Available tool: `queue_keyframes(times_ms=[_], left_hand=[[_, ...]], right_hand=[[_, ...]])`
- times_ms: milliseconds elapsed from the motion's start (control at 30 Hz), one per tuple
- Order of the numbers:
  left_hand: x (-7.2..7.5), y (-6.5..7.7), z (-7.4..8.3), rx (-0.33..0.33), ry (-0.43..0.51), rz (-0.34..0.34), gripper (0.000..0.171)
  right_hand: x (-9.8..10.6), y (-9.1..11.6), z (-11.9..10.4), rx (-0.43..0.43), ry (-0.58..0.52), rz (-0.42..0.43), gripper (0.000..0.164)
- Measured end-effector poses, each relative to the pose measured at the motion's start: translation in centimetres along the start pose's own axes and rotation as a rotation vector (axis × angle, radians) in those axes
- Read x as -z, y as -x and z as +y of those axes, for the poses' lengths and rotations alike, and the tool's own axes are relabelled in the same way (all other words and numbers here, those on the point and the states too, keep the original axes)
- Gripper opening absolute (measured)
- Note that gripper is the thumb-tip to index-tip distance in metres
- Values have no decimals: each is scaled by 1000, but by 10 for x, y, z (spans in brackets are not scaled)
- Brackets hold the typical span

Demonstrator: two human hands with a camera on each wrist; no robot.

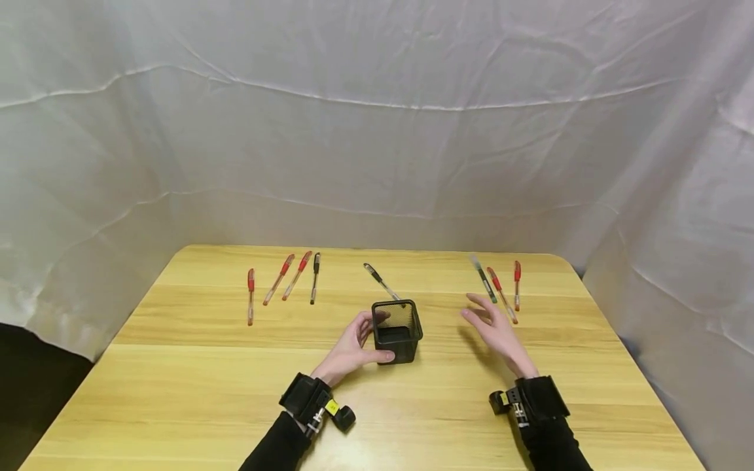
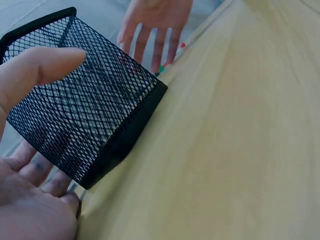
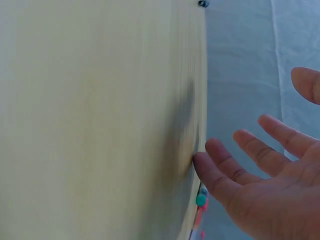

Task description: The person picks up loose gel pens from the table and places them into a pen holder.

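A black mesh pen holder (image 1: 397, 350) stands upright near the middle of the table. My left hand (image 1: 352, 347) grips it from the left, thumb across the near side and fingers around the far side. In the left wrist view the thumb lies over the mesh wall (image 2: 95, 95) of the holder. To the right, my right hand (image 1: 495, 330) hovers over the table with fingers extended, holding nothing. Just beyond it lie a green pen (image 1: 484, 280), a red pen (image 1: 502, 296) and another red pen (image 1: 517, 286). Behind the holder lies a black pen (image 1: 381, 281), its near end partly hidden.
Toward the back left lie a red pen (image 1: 251, 296), a second red pen (image 1: 279, 280), a third red pen (image 1: 297, 275) and a black pen (image 1: 315, 278). The wooden table (image 1: 206, 379) has a pale cloth curtain (image 1: 377, 150) behind and at its sides.
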State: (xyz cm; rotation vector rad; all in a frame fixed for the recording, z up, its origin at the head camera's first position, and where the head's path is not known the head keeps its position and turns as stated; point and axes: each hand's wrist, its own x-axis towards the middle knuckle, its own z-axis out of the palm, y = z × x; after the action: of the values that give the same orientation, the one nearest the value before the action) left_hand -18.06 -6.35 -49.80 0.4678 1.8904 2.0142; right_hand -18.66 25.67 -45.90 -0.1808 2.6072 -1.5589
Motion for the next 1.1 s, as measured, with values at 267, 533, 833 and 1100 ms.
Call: queue_keyframes(times_ms=[267,533,833,1100], left_hand=[[-1,2,-4,-32,-2,21,75],[0,3,-5,-65,-17,5,78],[3,4,-8,-96,-25,-15,82],[2,4,-8,-114,-27,-28,83]], right_hand=[[20,-24,0,72,192,153,48],[33,-51,-2,49,398,256,41],[40,-74,-1,-31,624,245,21],[42,-94,8,-117,708,218,21]])
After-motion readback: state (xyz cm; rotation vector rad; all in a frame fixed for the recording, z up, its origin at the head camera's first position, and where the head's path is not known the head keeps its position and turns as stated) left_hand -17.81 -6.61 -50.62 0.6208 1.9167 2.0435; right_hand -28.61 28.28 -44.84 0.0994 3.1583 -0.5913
